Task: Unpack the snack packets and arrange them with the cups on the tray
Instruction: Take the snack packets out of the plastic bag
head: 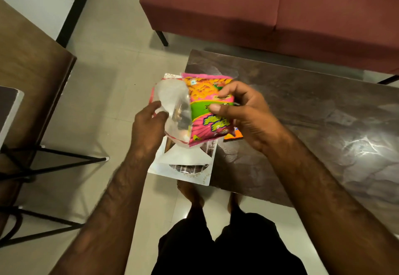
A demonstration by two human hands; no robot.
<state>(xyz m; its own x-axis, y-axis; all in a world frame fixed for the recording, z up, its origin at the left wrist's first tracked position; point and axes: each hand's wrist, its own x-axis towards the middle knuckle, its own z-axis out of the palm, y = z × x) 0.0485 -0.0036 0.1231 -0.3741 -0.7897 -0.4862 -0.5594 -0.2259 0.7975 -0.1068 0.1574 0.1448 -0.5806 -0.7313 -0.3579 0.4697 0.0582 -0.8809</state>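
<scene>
Over the table corner, my right hand (248, 115) pinches a pink packet (207, 106), thumb on its front. Left hand (149, 123) grips the clear bag (174, 102), which touches the packet. Orange packet (234, 136) shows under the right palm. Below both: white tray (183, 162) at the corner of the dark table (302, 112).

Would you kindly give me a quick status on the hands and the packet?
Left hand holds clear bag. Right hand pinches pink snack packet, beside bag. White tray below, nothing blocking.
</scene>
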